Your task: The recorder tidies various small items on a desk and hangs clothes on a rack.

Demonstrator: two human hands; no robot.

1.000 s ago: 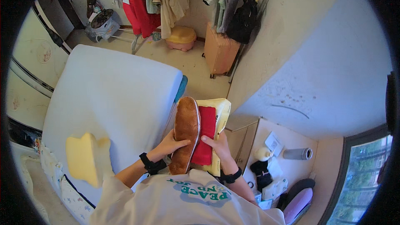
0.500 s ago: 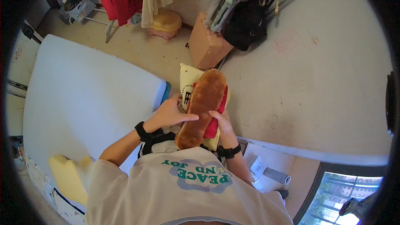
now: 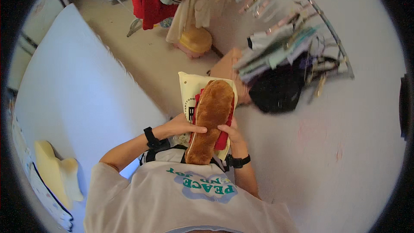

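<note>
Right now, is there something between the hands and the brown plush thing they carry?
Nothing visible. The left hand and right hand both touch the brown plush directly, with a red cloth and cream bag stacked beneath it.

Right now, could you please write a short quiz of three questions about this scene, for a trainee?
1. True or false: both hands touch the stack of brown plush item, red item and cream bag.
2. Which hand rests on top of the brown plush item? A. left hand B. right hand
3. What lies on the white bed at lower left?

Key: 1. true. 2. A. 3. A pale yellow pillow.
</note>
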